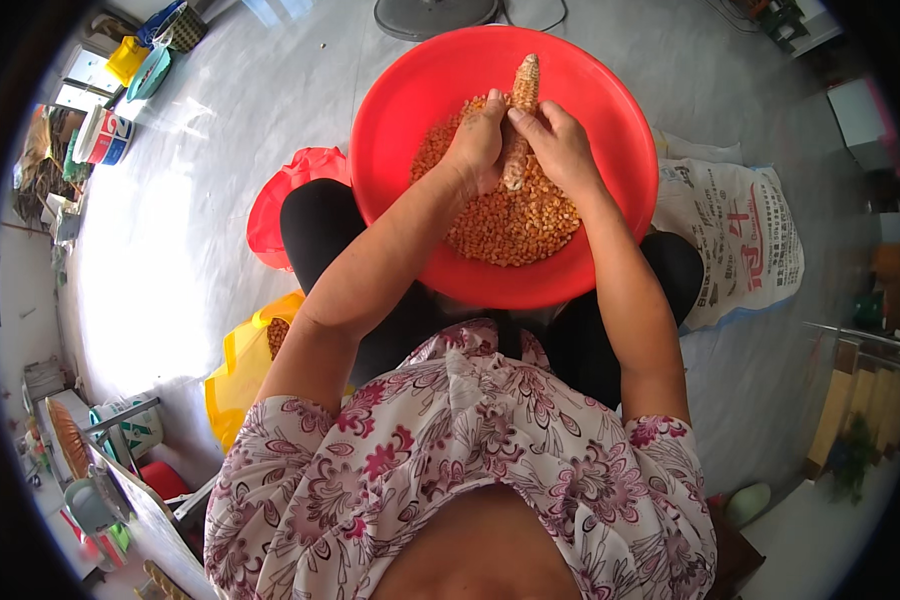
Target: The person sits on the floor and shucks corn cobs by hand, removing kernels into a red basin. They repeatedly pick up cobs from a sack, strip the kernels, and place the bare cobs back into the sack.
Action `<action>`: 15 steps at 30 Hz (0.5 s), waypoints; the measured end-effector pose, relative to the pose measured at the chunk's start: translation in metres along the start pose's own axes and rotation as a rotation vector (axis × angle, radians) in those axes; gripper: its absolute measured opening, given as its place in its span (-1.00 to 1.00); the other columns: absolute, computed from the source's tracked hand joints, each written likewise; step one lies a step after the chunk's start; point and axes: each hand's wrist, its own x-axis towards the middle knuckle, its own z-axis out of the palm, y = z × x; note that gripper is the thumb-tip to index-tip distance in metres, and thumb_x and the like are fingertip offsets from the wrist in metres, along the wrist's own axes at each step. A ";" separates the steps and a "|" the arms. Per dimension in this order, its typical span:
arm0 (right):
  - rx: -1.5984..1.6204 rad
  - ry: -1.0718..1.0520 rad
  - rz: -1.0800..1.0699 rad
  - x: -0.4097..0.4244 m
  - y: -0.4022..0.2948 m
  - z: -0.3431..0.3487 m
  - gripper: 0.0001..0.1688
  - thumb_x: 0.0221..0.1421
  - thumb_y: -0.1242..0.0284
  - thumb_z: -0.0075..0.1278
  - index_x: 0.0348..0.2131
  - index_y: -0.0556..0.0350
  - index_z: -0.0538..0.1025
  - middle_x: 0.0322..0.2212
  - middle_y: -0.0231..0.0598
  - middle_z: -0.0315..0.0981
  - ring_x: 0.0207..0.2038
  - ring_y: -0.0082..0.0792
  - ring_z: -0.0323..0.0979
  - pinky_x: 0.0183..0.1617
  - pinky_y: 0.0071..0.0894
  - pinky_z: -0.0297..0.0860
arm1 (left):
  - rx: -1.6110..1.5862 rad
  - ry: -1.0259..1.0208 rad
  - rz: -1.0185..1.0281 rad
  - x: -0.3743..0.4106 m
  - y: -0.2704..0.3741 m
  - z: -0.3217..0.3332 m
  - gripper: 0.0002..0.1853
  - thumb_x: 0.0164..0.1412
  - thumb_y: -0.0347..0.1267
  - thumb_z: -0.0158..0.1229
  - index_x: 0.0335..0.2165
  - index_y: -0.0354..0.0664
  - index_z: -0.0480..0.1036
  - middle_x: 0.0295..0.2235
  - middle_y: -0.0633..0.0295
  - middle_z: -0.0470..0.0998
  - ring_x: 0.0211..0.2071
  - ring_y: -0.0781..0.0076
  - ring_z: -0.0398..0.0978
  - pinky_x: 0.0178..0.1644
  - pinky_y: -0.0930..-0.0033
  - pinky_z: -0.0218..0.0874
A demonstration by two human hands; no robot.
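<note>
A wide red plastic basin point(390, 142) rests at my lap, with a heap of loose orange corn kernels point(514, 229) in its middle. Over the heap, between my two hands, is a corn cob point(526, 82), its pale tip pointing away from me and its surface looking largely stripped. My left hand point(481, 142) holds the cob from the left side, thumb up. From the right, my right hand point(555, 142) grips it with the thumb laid on the cob. Parts of the cob are hidden by the fingers.
Left of my legs lie a red bag point(292, 202) and a yellow bag point(240, 367) with kernels inside. A white woven sack point(735, 232) with printing lies on the floor to the right. Beyond the basin stands a round dark base point(435, 19) with a cable.
</note>
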 end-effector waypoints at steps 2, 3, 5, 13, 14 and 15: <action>0.079 0.045 0.027 -0.002 0.007 -0.001 -0.60 0.07 0.21 -0.01 -0.42 0.27 0.39 -0.52 -0.15 0.43 -0.46 -0.39 0.39 -0.35 -0.38 0.31 | 0.072 0.014 -0.030 -0.003 0.000 0.000 -0.51 0.31 -0.07 -0.36 -0.19 -0.28 0.28 -0.26 0.10 0.37 -0.27 0.33 0.34 -0.15 0.22 0.24; 0.087 0.080 0.024 0.000 0.010 -0.001 -0.60 0.07 0.22 -0.02 -0.42 0.28 0.39 -0.51 -0.17 0.43 -0.46 -0.40 0.39 -0.35 -0.39 0.31 | 0.093 0.053 -0.033 -0.005 0.003 0.001 -0.52 0.30 -0.08 -0.33 -0.17 -0.28 0.28 -0.24 0.10 0.36 -0.25 0.32 0.33 -0.15 0.20 0.24; 0.206 0.165 -0.002 0.003 0.014 -0.005 -0.64 0.10 0.26 -0.05 -0.38 0.26 0.38 -0.48 -0.21 0.43 -0.45 -0.45 0.40 -0.38 -0.43 0.32 | 0.138 0.130 -0.038 -0.005 0.005 0.002 -0.54 0.29 -0.09 -0.29 -0.13 -0.28 0.26 -0.21 0.09 0.36 -0.21 0.30 0.31 -0.15 0.17 0.24; 0.832 0.333 0.157 -0.002 -0.006 -0.117 -0.61 0.14 0.32 -0.12 -0.18 0.31 0.32 -0.43 -0.09 0.43 -0.49 -0.38 0.42 -0.42 -0.47 0.39 | 0.721 0.108 0.185 0.007 -0.002 -0.020 -0.54 0.15 -0.16 0.02 -0.06 -0.23 0.31 -0.17 0.18 0.41 -0.14 0.32 0.34 -0.13 0.21 0.24; 0.802 0.376 0.165 -0.009 -0.004 -0.137 -0.60 0.13 0.31 -0.11 -0.18 0.30 0.32 -0.43 -0.10 0.43 -0.48 -0.37 0.41 -0.42 -0.47 0.38 | 0.844 0.047 0.188 0.006 -0.005 -0.021 -0.52 0.14 -0.15 0.03 -0.06 -0.25 0.32 -0.17 0.14 0.43 -0.13 0.27 0.36 -0.12 0.22 0.24; 0.769 0.422 0.172 -0.022 -0.003 -0.157 -0.60 0.13 0.29 -0.11 -0.17 0.28 0.32 -0.43 -0.11 0.42 -0.47 -0.37 0.40 -0.42 -0.48 0.37 | 0.964 -0.020 0.192 0.005 -0.007 -0.020 -0.50 0.13 -0.15 0.04 -0.06 -0.27 0.32 -0.17 0.10 0.44 -0.12 0.23 0.37 -0.11 0.23 0.24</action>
